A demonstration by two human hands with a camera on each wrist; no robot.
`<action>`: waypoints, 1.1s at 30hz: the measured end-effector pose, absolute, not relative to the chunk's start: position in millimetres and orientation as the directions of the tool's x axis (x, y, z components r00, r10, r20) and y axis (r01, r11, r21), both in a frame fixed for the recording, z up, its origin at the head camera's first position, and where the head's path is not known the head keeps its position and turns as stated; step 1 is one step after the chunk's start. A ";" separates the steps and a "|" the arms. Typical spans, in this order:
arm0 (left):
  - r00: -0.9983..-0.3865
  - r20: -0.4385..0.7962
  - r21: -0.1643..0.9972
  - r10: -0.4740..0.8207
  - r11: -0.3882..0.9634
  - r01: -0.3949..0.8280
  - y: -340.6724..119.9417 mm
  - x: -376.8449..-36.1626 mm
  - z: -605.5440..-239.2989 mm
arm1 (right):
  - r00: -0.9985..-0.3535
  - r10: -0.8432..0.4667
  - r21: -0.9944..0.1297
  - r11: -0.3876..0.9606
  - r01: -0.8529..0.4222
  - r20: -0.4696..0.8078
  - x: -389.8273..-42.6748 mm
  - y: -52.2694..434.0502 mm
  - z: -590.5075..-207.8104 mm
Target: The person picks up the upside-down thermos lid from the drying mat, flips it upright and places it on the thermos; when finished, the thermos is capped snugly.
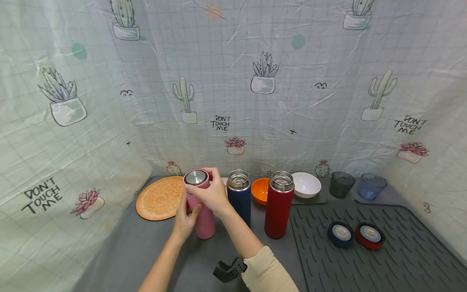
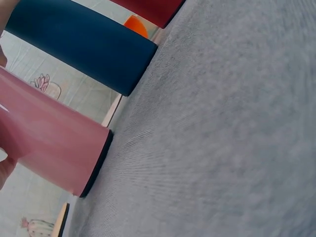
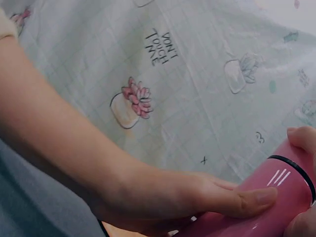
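Note:
A pink thermos (image 1: pixel 205 221) stands upright on the grey tabletop, its steel-topped lid (image 1: pixel 195 177) in place. Around its body my left hand (image 1: pixel 185 221) is wrapped, thumb across the front. My right hand (image 1: pixel 213 194) grips the lid from the right, fingers behind and thumb in front. The right wrist view shows the left thumb on the pink thermos (image 3: pixel 291 173) below a dark ring at the lid. Just right stands a blue thermos (image 1: pixel 238 202) without a lid, partly behind my right arm. Beyond it is a lidless red thermos (image 1: pixel 279 211).
A round orange-brown board (image 1: pixel 160 198) lies at left. Behind the thermoses are an orange bowl (image 1: pixel 259 190) and a white bowl (image 1: pixel 307 185). A dark cup (image 1: pixel 341 185) and a blue cup (image 1: pixel 371 187) stand farther right. On the ridged mat (image 1: pixel 328 267) lie a blue lid (image 1: pixel 341 234) and a red lid (image 1: pixel 370 236).

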State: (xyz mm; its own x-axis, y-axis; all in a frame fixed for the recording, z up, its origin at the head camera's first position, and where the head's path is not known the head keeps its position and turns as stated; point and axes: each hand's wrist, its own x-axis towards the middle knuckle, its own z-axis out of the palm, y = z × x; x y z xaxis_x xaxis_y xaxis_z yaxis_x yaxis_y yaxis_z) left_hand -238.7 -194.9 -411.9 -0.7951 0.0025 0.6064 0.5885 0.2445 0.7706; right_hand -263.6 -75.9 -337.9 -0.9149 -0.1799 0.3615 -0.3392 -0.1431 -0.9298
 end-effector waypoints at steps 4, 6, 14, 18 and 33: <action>-0.792 0.611 0.765 -0.007 0.261 0.588 -188.6 -231.0 -403.2 | -0.920 -0.115 -0.927 -0.066 -0.370 0.376 -261.7 -75.9 -337.8; -0.796 0.605 0.769 -0.016 0.270 0.579 -187.0 -229.5 -402.1 | -0.918 -0.131 -0.927 -0.062 -0.369 0.374 -260.6 -74.8 -338.6; -0.778 0.626 0.748 -0.056 0.328 0.578 -182.9 -224.8 -397.7 | -0.893 -0.214 -0.912 -0.209 -0.354 0.396 -263.3 -72.2 -342.9; -0.725 0.686 0.693 -0.061 0.360 0.625 -182.4 -224.7 -398.1 | -0.896 -0.182 -0.906 -0.212 -0.365 0.404 -263.1 -74.1 -342.4; -0.784 0.621 0.741 -0.005 0.329 0.585 -184.7 -223.5 -395.9 | -0.869 -0.280 -0.911 -0.055 -0.410 0.408 -243.9 -57.5 -318.4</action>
